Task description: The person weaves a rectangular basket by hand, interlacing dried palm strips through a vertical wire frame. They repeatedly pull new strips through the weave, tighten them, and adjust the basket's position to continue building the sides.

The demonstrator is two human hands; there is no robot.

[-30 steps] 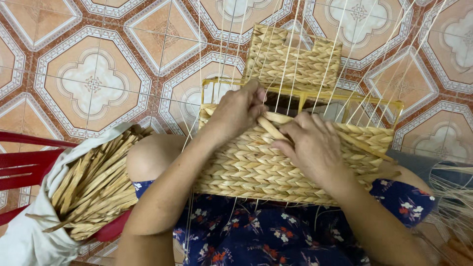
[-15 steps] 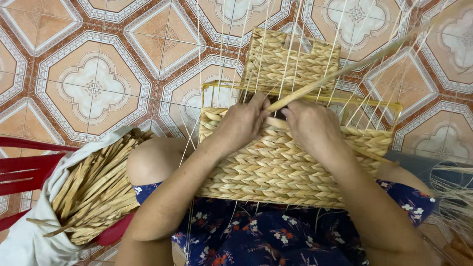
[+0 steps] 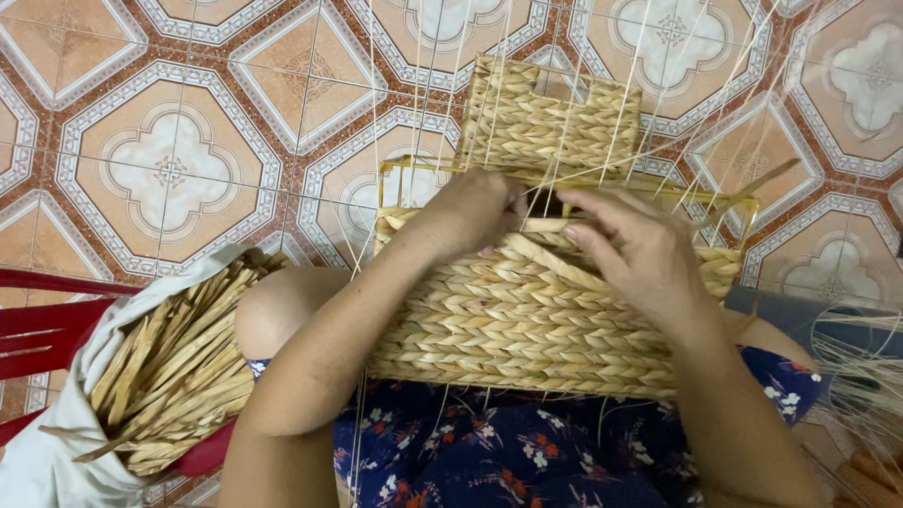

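The woven straw basket [image 3: 527,320] sits on the person's lap. The left hand [image 3: 475,212] and right hand [image 3: 640,249] both pinch a flat straw strip [image 3: 550,226] at its top edge. A white bag of straw [image 3: 160,367] lies left.

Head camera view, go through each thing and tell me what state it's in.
Woven straw basket: half woven, resting on the lap, wire frame exposed on top.
Left hand: pressing the basket's top edge.
Right hand: gripping a strand there.
Bag of straw strips: open, full.

white sack [image 3: 56,452]: cut off bottom-left | hands' fingertips: hidden behind basket [image 3: 527,320] rim
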